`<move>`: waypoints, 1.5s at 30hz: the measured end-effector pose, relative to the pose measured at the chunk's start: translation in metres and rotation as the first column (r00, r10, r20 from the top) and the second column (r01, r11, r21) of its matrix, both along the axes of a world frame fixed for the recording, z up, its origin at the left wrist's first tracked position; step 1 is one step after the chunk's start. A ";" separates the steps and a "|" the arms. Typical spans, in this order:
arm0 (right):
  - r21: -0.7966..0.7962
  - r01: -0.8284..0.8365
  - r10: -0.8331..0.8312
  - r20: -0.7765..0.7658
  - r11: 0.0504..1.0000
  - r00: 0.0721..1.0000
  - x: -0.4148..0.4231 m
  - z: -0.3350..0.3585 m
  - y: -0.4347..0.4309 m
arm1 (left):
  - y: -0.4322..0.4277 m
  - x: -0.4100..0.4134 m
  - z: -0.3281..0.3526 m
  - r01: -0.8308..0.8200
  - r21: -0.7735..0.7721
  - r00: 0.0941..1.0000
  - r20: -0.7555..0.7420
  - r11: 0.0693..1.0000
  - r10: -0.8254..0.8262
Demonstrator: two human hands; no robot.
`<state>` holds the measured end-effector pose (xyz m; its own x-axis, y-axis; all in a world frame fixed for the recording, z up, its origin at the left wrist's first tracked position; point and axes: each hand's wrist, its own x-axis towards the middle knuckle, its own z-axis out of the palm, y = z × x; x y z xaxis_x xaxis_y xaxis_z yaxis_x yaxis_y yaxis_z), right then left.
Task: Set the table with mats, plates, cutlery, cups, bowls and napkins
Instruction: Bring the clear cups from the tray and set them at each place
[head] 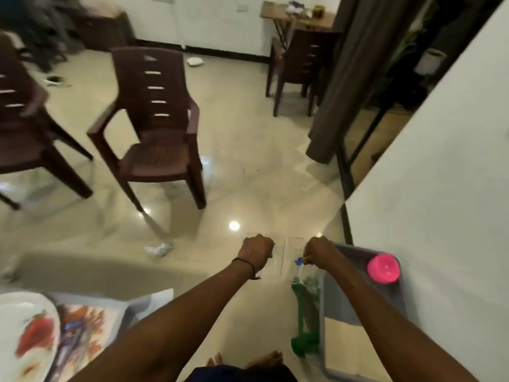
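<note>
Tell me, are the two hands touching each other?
Apart. The head view shows the left hand and the right hand side by side, with a plain gap between them where the floor shows.

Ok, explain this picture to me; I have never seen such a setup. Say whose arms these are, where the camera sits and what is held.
There is no machine: a person wears one wide camera on the head, looking forward and down, so both arms are their own. The left hand, with a dark wristband, curls round a clear cup; the right hand seems to grip a second clear cup. Below it is something green, too blurred to name, beside a grey tub with a pink cup at its far end. Bottom left is a table corner: a printed mat and a white plate with red flowers. Brown chairs stand on the shiny floor.
</note>
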<state>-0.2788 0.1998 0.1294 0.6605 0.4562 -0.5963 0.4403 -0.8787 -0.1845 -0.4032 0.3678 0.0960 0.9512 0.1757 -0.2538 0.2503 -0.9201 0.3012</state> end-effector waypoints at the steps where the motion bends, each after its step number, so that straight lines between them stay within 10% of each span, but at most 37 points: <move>1: -0.007 -0.023 0.023 0.005 1.000 1.000 -0.008 0.004 0.014 | 0.009 -0.012 0.001 -0.034 -0.007 0.999 -0.010 0.999 0.034; 10: 0.045 -0.452 0.450 0.057 0.891 0.891 -0.098 0.022 0.197 | 0.131 -0.164 0.053 -0.510 0.038 0.860 0.057 0.859 0.508; 20: 0.172 -0.862 0.850 0.157 0.477 0.502 -0.260 0.039 0.313 | 0.113 -0.357 0.088 -0.926 0.018 0.376 0.138 0.378 0.916; 32: 0.330 -0.944 0.980 0.188 0.004 0.070 -0.438 0.022 0.267 | -0.026 -0.519 0.092 -0.984 -0.014 -0.177 0.094 -0.176 0.980; 45: 0.391 -0.916 0.961 0.276 -0.089 0.024 -0.594 0.032 0.233 | -0.101 -0.647 0.083 -0.920 -0.072 -0.390 0.102 -0.385 0.915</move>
